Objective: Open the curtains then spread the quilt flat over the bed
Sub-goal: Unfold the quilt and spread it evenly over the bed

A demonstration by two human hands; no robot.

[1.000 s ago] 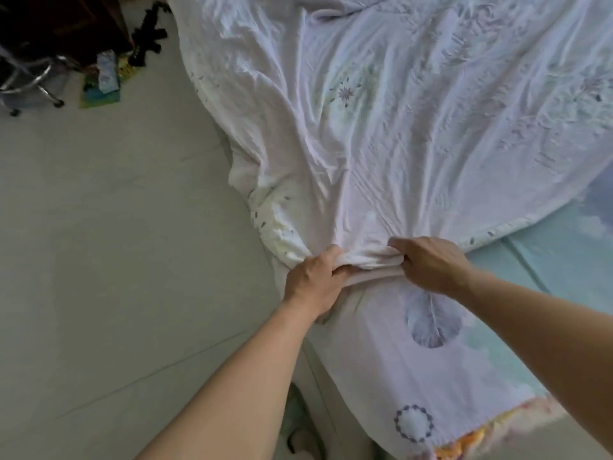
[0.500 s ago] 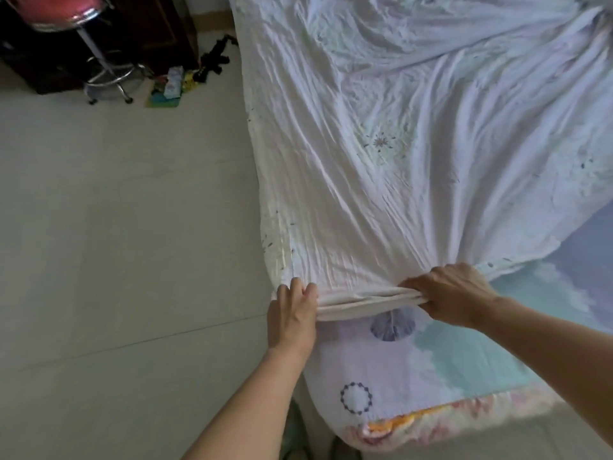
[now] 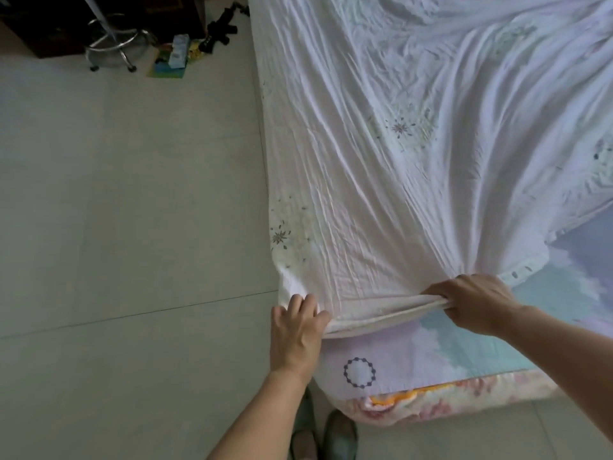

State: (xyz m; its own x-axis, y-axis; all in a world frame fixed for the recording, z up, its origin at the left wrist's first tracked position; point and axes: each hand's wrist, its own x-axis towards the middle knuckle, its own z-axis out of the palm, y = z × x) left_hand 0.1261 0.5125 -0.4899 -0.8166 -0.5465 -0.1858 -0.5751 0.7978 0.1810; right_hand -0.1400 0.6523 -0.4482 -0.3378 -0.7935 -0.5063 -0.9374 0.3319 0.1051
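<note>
A white quilt [image 3: 381, 167] with faint flower prints lies wrinkled over the bed and hangs down its left side. The bed [image 3: 464, 353] shows a pastel blue and lilac sheet at its near corner. My left hand [image 3: 295, 333] holds the quilt's near left corner at the bed's edge, fingers over the fabric. My right hand [image 3: 474, 303] grips the bunched near hem further right. The hem stretches taut between both hands. No curtains are in view.
Pale tiled floor [image 3: 126, 227] lies left of the bed. A chrome stool base [image 3: 112, 51], a small box on a colourful book [image 3: 172, 61] and a black object [image 3: 220, 31] sit at the far left. My green slippers [image 3: 321, 436] stand by the bed's corner.
My hands have moved further apart along the hem, the left toward the corner, the right to the right. The quilt's near edge is stretched wider and lies flatter.
</note>
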